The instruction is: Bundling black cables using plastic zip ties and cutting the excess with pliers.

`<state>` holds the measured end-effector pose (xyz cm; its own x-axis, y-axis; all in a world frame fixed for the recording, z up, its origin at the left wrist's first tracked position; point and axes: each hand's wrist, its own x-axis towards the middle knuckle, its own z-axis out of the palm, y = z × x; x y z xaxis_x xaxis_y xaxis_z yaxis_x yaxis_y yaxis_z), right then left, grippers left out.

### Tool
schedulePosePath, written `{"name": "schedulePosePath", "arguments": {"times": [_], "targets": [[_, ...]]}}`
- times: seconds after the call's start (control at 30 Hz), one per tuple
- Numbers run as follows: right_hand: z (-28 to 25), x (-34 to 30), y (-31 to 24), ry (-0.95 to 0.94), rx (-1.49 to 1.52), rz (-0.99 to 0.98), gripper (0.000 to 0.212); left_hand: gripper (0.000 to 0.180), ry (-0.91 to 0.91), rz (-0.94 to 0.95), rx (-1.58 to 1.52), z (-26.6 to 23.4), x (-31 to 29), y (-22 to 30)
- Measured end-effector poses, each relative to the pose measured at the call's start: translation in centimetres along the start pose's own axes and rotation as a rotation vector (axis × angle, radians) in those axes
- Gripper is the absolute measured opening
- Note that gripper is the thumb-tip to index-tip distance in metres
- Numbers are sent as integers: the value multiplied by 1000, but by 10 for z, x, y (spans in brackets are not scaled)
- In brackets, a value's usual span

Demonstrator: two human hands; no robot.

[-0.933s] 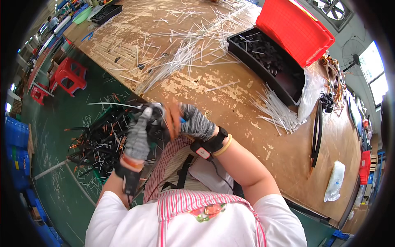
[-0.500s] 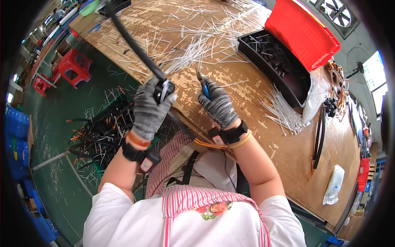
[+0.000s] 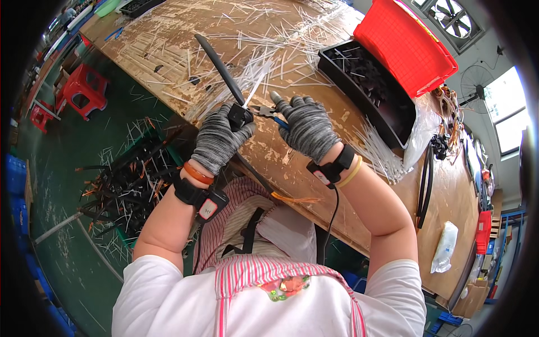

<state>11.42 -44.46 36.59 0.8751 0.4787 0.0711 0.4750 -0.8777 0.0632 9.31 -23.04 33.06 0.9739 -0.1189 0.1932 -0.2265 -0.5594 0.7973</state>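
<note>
My left hand [image 3: 218,140], in a grey knitted glove, is closed around a black sleeved cable [image 3: 220,67] where a small black plastic part [image 3: 239,116] sits on it. A white cable tie [image 3: 255,87] sticks up from that part. In my gloved right hand [image 3: 312,126] are blue-handled cutting pliers [image 3: 264,110]. Their jaws point left and lie at the tie, close against the black part; whether they touch it I cannot tell. Below my left hand the cable runs down to orange wire ends [image 3: 295,198] at the table edge.
Loose white cable ties litter the worn wooden table [image 3: 359,208]. A black tray [image 3: 387,115] of small black parts stands at the right, beside a red basket [image 3: 407,45]. On the floor at left lies a green crate [image 3: 132,143] heaped with cables, beyond it a red stool [image 3: 84,90].
The pliers have moved left from beside my left hand to the cable tie. My left hand has shifted slightly right and lower, and the cable's upper end has swung toward the table's middle.
</note>
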Motion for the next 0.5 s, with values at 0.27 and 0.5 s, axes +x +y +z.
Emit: {"name": "schedulePosePath", "arguments": {"times": [0.27, 0.5], "targets": [[-4, 6, -12, -1, 10, 11, 64, 28, 59, 6, -39, 6, 3, -14], [-3, 8, -15, 153, 25, 2, 66, 32, 57, 9, 5, 6, 2, -9]]}}
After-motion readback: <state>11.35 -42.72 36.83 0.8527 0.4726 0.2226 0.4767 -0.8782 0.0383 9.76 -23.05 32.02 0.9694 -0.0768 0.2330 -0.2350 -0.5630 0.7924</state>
